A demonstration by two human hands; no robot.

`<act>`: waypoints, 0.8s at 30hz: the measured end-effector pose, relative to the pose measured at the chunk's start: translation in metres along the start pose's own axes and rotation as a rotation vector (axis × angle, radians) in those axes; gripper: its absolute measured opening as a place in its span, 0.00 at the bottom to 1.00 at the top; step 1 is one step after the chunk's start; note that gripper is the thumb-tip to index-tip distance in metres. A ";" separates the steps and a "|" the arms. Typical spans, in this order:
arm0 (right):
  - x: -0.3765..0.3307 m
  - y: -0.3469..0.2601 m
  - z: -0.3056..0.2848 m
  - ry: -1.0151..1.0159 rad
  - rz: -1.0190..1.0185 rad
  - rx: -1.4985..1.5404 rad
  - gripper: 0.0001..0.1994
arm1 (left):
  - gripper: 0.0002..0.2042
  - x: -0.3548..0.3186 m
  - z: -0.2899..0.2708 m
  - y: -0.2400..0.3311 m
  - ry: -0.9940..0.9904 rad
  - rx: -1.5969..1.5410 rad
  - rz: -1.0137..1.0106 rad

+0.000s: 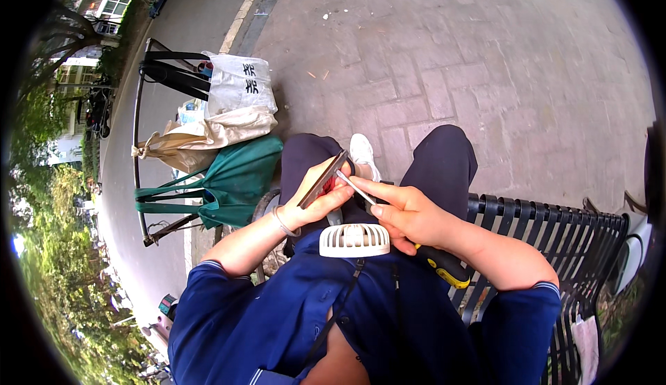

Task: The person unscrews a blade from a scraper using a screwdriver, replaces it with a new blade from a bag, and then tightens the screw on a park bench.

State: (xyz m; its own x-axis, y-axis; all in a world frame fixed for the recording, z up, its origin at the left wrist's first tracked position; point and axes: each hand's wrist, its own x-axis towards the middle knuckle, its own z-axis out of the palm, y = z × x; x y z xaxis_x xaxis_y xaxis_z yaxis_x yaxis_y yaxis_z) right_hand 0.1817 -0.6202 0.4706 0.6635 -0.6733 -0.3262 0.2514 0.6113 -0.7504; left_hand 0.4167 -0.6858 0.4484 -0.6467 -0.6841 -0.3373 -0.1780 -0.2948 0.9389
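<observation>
My left hand (320, 202) is closed around a dark, flat, narrow slab (323, 180), seen nearly edge-on. Its exact kind cannot be made out. In my right hand (411, 213) a slim silver rod (356, 188) is pinched between thumb and fingers, its far tip close to the slab and the left fingers. Whether the tip touches is unclear. Something reddish shows partly behind the left fingers. Just below both hands, a white slotted portable fan (354, 240) hangs in front of my chest. A black-and-yellow tool handle (446, 267) lies beside my right forearm.
At left stands a metal-framed cart (138, 156) with a white bag (239, 83), a beige cloth bag (208, 137) and a green bag (243, 180). A black slatted bench (548, 229) extends to my right. Brick paving (416, 80) lies ahead, beyond my knees and white shoe (362, 152).
</observation>
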 end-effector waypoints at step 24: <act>-0.012 -0.004 0.007 0.086 -0.042 -0.232 0.28 | 0.07 0.002 0.009 0.005 -0.013 0.053 -0.021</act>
State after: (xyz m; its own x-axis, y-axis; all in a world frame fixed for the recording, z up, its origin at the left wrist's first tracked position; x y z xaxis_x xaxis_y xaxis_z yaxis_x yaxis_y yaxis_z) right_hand 0.1777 -0.6115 0.4815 0.5912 -0.7349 -0.3324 0.1023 0.4771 -0.8729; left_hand 0.4084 -0.6828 0.4532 -0.6519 -0.6695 -0.3561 -0.2300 -0.2729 0.9341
